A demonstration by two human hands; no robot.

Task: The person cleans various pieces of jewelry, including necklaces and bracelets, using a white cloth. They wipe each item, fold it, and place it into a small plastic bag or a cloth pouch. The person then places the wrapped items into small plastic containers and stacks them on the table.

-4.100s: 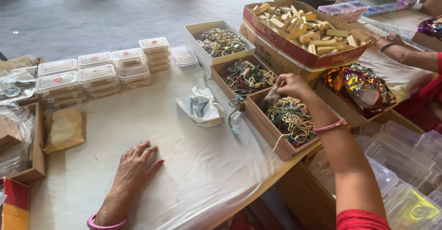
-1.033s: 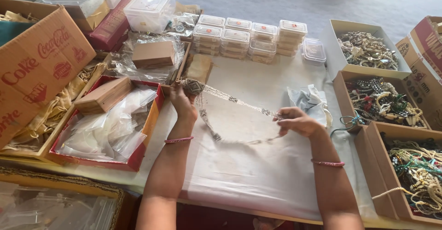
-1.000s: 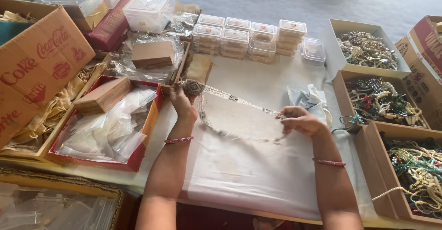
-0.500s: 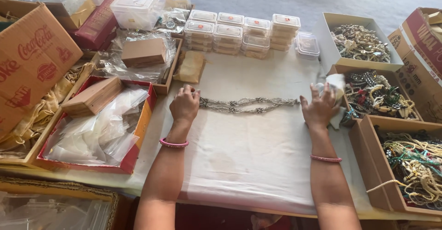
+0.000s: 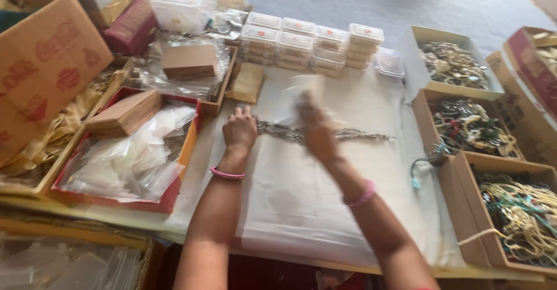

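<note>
Right hand (image 5: 318, 132), blurred, moved left over silvery chain (image 5: 348, 133); left hand (image 5: 239, 130) pins it

Left hand (image 5: 239, 130) palm down, fingers curled, forearm extended. Right hand (image 5: 316, 128) blurred, raised mid-table, grip unclear.

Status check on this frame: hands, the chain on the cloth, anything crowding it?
Left hand pressing chain end flat. Right hand blurred above chain, grip unclear. Nothing else on white cloth.
</note>
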